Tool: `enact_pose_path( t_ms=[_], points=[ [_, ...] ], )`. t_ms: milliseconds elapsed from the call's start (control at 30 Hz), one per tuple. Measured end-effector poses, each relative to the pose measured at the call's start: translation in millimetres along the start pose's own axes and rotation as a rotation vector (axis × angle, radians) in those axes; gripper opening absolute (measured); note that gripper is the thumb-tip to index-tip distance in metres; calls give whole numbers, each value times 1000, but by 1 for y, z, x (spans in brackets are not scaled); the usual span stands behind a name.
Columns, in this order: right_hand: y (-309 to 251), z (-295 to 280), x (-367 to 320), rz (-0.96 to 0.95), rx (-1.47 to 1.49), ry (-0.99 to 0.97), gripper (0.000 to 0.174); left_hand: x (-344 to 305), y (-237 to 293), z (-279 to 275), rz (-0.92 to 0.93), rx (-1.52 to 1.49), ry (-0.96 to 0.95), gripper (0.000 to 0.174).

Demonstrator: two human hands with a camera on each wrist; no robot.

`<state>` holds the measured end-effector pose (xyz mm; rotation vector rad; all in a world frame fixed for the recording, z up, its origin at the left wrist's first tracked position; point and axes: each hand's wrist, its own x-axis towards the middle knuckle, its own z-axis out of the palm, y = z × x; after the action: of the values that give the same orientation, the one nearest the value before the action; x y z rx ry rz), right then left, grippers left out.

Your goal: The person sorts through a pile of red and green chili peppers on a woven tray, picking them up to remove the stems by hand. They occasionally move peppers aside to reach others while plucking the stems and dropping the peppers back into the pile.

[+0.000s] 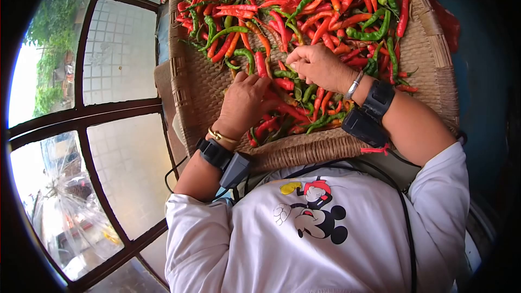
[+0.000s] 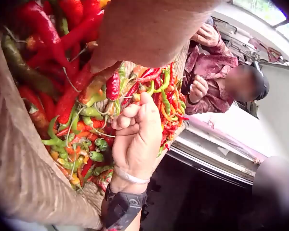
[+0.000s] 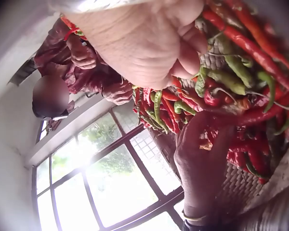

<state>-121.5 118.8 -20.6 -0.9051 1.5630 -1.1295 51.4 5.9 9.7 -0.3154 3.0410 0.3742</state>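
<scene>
- The left hand [image 1: 247, 100] rests on the chilies [image 1: 304, 5] heaped in the woven tray [image 1: 201, 87], fingers bent among them; I cannot tell if it grips one.
- The right hand [image 1: 320, 65] is just beside it, fingers curled; what it holds is unclear.

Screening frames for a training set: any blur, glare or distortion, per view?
Head: heavy fisheye with black corners, window blown out at the left, chillies sharp. Left wrist: left hand too close and soft, right hand sharper, background washed out. Right wrist: right hand blurred up close, window glare, left hand dark against it.
</scene>
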Motion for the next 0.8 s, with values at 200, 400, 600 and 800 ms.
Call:
enact_pose_path(
  t_ms=[200,400,600,800],
  points=[
    [2,3,-4,-114,-295,-49,19,3,5,1,0,-41,46,48],
    [3,3,-6,-212,-361,-73,21,8,10,-5,52,-79,-35,31],
    [10,2,-2,-318,-533,-124,23,26,16,-17,22,-11,-163,14],
    [12,4,-1,-282,-573,-69,26,33,13,-12,64,-214,116,11]
  ],
)
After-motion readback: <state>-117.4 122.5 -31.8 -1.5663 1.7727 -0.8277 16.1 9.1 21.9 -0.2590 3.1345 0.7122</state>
